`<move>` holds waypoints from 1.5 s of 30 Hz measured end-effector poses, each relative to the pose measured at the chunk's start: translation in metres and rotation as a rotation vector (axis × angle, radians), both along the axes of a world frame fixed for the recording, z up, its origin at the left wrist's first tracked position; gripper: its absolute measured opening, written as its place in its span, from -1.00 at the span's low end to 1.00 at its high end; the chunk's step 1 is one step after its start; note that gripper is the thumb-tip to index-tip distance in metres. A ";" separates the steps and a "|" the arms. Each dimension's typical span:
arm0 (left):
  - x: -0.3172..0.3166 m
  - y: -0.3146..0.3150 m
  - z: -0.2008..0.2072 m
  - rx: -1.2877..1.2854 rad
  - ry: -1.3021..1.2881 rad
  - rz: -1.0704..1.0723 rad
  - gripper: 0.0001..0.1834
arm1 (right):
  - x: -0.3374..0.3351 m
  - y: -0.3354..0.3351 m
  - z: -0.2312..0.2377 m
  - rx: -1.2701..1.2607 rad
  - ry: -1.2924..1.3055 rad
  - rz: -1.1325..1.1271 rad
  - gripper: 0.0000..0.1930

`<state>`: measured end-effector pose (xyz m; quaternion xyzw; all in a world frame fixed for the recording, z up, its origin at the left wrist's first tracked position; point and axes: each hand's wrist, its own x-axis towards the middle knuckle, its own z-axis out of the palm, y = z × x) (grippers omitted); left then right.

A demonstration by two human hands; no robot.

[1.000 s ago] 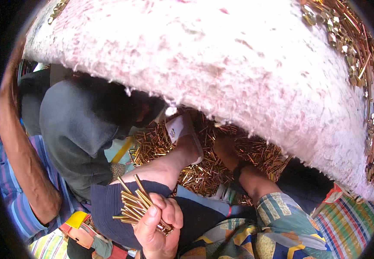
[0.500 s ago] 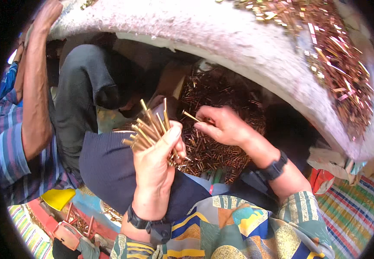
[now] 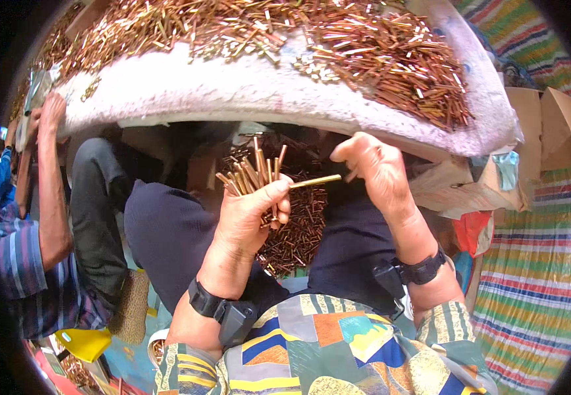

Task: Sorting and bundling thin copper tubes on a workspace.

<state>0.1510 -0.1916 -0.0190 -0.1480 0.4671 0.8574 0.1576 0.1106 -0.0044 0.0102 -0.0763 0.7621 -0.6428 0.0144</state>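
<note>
My left hand (image 3: 256, 207) is closed around a bunch of thin brass-coloured metal rods (image 3: 252, 171), fanned out above the fist. One single rod (image 3: 315, 181) sticks out to the right from between its thumb and forefinger. Beside that rod's far end is my right hand (image 3: 374, 168), its fingers bent and its thumb and forefinger apart. I see nothing held in it, though its palm side is partly hidden. Below both hands, between my knees, lies a heap of similar rods (image 3: 295, 240).
A thick white slab-like surface (image 3: 167, 99) with a raised edge bears large piles of copper-coloured rods (image 3: 390, 59). A co-worker's arm (image 3: 51, 178) rests at its left edge. Cardboard boxes (image 3: 565, 128) and a striped sheet (image 3: 539, 263) are at the right. A yellow object (image 3: 84, 343) lies lower left.
The view has shifted, showing more of the white surface. My right hand has left the heap and risen; the rod it pinched is no longer seen in it. A rod now juts from my left hand.
</note>
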 end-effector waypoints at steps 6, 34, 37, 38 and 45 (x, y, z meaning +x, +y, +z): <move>-0.015 0.022 -0.012 0.147 -0.030 0.006 -0.84 | 0.001 0.019 0.002 -0.300 -0.097 -0.196 -0.75; -0.019 0.013 -0.017 0.196 0.006 0.096 -0.86 | -0.018 -0.025 -0.006 -0.470 0.060 -0.239 -0.81; -0.018 0.013 -0.016 0.261 -0.021 0.096 -0.86 | -0.018 -0.024 -0.005 -0.391 0.069 -0.135 -0.81; -0.018 0.013 -0.014 0.295 -0.030 0.080 -0.86 | -0.017 -0.024 -0.005 -0.328 0.066 -0.074 -0.81; -0.020 0.011 -0.019 0.398 -0.058 0.091 -0.86 | -0.013 -0.044 -0.017 -0.190 0.025 0.126 -0.86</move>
